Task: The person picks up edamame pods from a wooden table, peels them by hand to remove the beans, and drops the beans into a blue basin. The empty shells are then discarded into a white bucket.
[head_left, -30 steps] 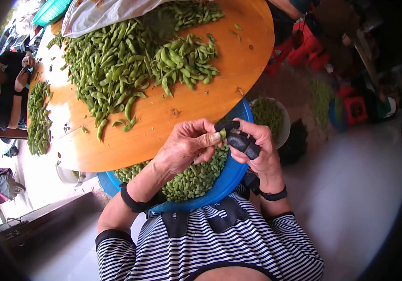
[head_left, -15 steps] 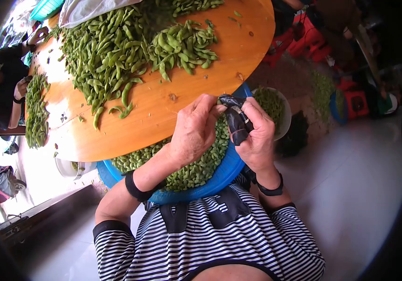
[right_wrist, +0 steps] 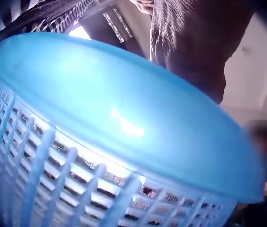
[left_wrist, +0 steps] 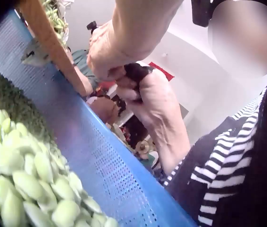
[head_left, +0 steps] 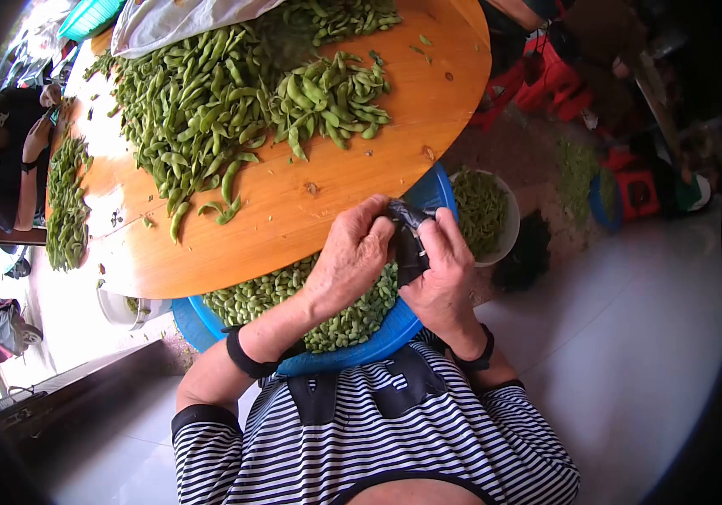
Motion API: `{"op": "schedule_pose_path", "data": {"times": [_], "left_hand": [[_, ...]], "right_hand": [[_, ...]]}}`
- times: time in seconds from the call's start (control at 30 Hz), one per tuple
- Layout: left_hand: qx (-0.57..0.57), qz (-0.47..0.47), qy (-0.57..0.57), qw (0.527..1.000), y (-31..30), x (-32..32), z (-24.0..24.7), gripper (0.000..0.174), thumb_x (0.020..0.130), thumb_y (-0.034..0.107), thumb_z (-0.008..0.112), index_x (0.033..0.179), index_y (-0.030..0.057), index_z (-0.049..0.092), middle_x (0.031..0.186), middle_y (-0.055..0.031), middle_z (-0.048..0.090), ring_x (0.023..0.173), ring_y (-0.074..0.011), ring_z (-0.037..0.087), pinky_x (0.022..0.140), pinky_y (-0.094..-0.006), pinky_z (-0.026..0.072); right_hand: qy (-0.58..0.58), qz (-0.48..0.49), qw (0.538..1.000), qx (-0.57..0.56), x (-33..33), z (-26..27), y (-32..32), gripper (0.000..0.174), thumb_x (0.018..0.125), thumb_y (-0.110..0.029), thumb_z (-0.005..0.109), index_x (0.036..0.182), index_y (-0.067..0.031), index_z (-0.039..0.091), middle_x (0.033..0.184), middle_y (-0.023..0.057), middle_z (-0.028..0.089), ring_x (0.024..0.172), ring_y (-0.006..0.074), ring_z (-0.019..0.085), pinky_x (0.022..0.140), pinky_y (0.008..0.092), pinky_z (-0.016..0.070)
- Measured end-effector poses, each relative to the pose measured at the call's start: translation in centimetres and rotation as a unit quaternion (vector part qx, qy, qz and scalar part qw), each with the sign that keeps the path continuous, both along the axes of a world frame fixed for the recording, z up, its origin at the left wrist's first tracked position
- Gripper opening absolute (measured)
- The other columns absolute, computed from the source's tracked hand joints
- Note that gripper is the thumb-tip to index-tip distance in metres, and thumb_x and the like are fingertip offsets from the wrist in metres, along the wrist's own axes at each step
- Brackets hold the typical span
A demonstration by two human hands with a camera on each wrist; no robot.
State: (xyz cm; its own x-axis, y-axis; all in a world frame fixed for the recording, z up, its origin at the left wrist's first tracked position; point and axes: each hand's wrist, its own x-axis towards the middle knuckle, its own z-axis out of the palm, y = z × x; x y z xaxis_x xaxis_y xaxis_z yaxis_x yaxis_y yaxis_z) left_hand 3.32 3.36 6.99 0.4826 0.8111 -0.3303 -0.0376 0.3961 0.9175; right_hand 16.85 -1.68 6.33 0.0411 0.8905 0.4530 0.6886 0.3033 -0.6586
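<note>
Over the blue basket (head_left: 388,338) heaped with shelled green beans (head_left: 348,320), both hands meet fingertip to fingertip. My left hand (head_left: 351,252) has its fingers curled in, back of the hand upward. Black wraps (head_left: 410,252) cover fingers of my right hand (head_left: 443,273), which bend toward the left fingertips. The small green bean pod pinched between them earlier is hidden behind the fingers now. In the left wrist view the two hands close together above the basket rim, a black wrap (left_wrist: 136,72) between them. The right wrist view shows mostly the basket's outer wall (right_wrist: 119,109).
A wooden table (head_left: 310,215) bears a large pile of green bean pods (head_left: 188,109) and a smaller heap (head_left: 327,97). A white bucket (head_left: 508,227) with green pieces stands at the right. Another person (head_left: 20,160) works at the table's left side.
Both hands have turned so their backs show more, and the fingertips have drawn in. The green pod seen at the fingertips a second ago is out of sight. The basket stays put.
</note>
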Motion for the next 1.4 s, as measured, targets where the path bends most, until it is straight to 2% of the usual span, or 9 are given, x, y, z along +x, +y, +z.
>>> {"op": "schedule_pose_path", "data": {"times": [0.23,0.37,0.47,0.57,0.73,0.9,1.13,1.37,1.4], "left_hand": [[-0.011,-0.02,-0.091,0.996,-0.4,0.0,-0.2,0.023,0.099,0.018,0.049,0.109,-0.0007,0.058,0.076,0.0013,0.054,0.067,-0.0071,0.046,0.063,-0.0225,0.0405],[-0.071,0.014,-0.197,0.978,-0.5,-0.2,-2.1,0.017,0.098,0.017,0.058,0.106,0.0025,0.063,0.08,-0.0008,0.061,0.07,-0.0088,0.053,0.062,-0.0229,0.0431],[-0.097,0.027,-0.194,0.976,-0.2,-0.7,-1.4,0.011,0.096,0.011,0.058,0.102,0.0037,0.065,0.083,-0.0018,0.064,0.07,-0.0091,0.056,0.06,-0.0223,0.0447],[-0.085,0.03,-0.185,0.979,-0.1,-0.6,-1.5,0.01,0.096,0.01,0.059,0.101,0.0025,0.064,0.081,-0.0016,0.064,0.065,-0.0078,0.055,0.055,-0.0215,0.043],[-0.02,0.012,-0.123,0.992,-0.2,-0.5,-1.2,0.011,0.096,0.013,0.061,0.099,0.0019,0.063,0.076,-0.001,0.061,0.06,-0.0073,0.053,0.051,-0.0214,0.0407],[0.007,-0.021,-0.013,1.0,0.2,-0.8,-0.4,0.018,0.095,0.019,0.063,0.091,0.0029,0.056,0.067,0.003,0.051,0.054,-0.0053,0.046,0.047,-0.0197,0.0324],[-0.053,-0.074,-0.178,0.98,0.0,-1.3,-0.5,0.02,0.099,0.024,0.056,0.097,0.0037,0.056,0.074,-0.0001,0.054,0.06,-0.0072,0.047,0.052,-0.0211,0.0354],[0.001,-0.057,-0.088,0.994,-0.2,-1.6,-0.1,0.021,0.095,0.023,0.064,0.09,0.0046,0.057,0.064,0.0066,0.045,0.06,-0.0021,0.04,0.05,-0.0199,0.0314],[0.002,-0.057,-0.088,0.994,-0.2,-1.6,-0.4,0.021,0.095,0.023,0.064,0.09,0.0046,0.057,0.064,0.0066,0.045,0.06,-0.0021,0.04,0.05,-0.0199,0.0314]], "right_hand": [[0.182,0.001,0.979,-0.097,1.5,0.0,0.5,0.012,0.077,-0.002,0.059,0.085,0.0018,0.053,0.077,0.0125,0.048,0.067,0.0296,0.053,0.061,0.0354,0.0434],[0.133,0.015,0.989,-0.066,1.9,0.1,0.2,0.01,0.077,-0.002,0.058,0.086,0.0023,0.055,0.078,0.0118,0.049,0.069,0.0264,0.054,0.062,0.0343,0.0438],[0.316,0.015,0.93,-0.188,1.9,0.7,0.0,0.01,0.083,-0.006,0.06,0.091,0.0001,0.061,0.074,0.0022,0.055,0.058,0.0078,0.054,0.051,0.0232,0.041],[0.402,0.049,0.892,-0.199,2.5,0.6,0.2,0.014,0.086,-0.008,0.06,0.096,-0.0008,0.064,0.07,-0.0029,0.056,0.056,0.0013,0.051,0.048,0.0188,0.0387],[0.341,0.019,0.914,-0.222,2.7,1.1,0.4,0.017,0.086,-0.009,0.061,0.1,-0.0001,0.066,0.071,0.0008,0.056,0.059,0.0057,0.053,0.052,0.0217,0.0424],[0.102,-0.015,0.995,-0.001,2.1,0.8,0.5,0.018,0.078,-0.001,0.067,0.096,0.0031,0.064,0.082,0.0107,0.057,0.071,0.0232,0.059,0.064,0.0301,0.048],[0.034,-0.018,0.993,0.108,1.2,0.4,0.3,0.023,0.074,0.0,0.068,0.097,-0.0018,0.067,0.084,0.0095,0.059,0.072,0.0277,0.062,0.065,0.0344,0.0507],[0.103,0.022,0.994,0.023,1.6,-0.8,0.4,0.026,0.08,-0.003,0.063,0.106,-0.0023,0.066,0.076,0.0071,0.057,0.061,0.021,0.057,0.052,0.0299,0.0448],[0.368,0.066,0.922,-0.104,1.7,-0.7,0.2,0.027,0.083,-0.003,0.061,0.109,-0.0012,0.064,0.076,0.0053,0.058,0.059,0.0154,0.054,0.048,0.0259,0.0404]]}}
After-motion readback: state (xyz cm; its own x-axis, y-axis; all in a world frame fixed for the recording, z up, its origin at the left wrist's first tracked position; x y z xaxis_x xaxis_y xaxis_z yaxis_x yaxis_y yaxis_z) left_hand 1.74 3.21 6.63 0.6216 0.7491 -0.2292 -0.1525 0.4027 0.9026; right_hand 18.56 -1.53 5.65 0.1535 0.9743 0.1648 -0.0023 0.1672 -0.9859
